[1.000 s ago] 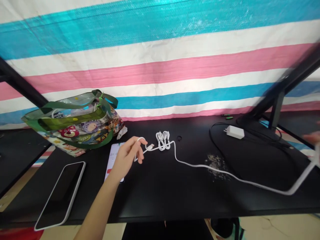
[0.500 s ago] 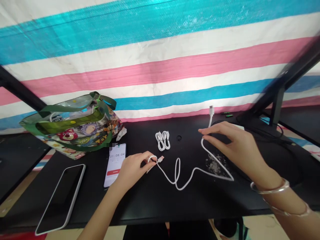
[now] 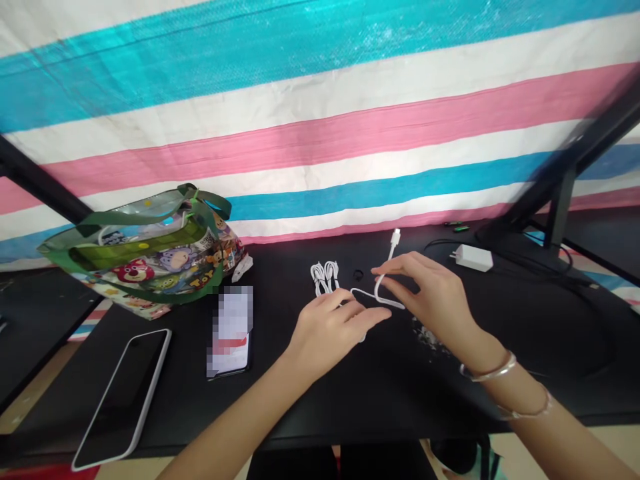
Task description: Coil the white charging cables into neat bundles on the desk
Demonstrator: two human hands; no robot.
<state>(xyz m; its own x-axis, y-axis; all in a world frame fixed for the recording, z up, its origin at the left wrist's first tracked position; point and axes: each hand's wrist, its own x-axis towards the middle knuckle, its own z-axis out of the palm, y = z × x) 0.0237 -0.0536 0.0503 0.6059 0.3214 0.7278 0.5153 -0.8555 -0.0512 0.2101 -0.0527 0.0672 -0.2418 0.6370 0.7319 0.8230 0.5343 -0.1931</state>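
Note:
A white USB cable (image 3: 390, 303) runs between my two hands above the black table. My right hand (image 3: 433, 297) pinches it below one end, and the white plug (image 3: 395, 237) sticks up past my fingertips. My left hand (image 3: 333, 327) is curled round the other part of the cable, back of the hand up, so most of what it holds is hidden. Just behind my left hand lies a bundled white cable (image 3: 331, 270), partly covered by my fingers. A small black ring (image 3: 358, 274) rests beside that bundle.
A phone with a lit screen (image 3: 233, 327) and a white-edged device (image 3: 123, 400) lie to the left. A cartoon-print bag (image 3: 165, 263) stands behind them. A white charger (image 3: 474, 258), black cables (image 3: 530, 263) and green bits (image 3: 461, 229) sit at right. Small pale scraps (image 3: 427, 339) lie below my right hand.
My left hand has moved right and my right hand slightly left, bringing them close together. The loose loops of cable that lay between them are drawn in. The charger has come into view.

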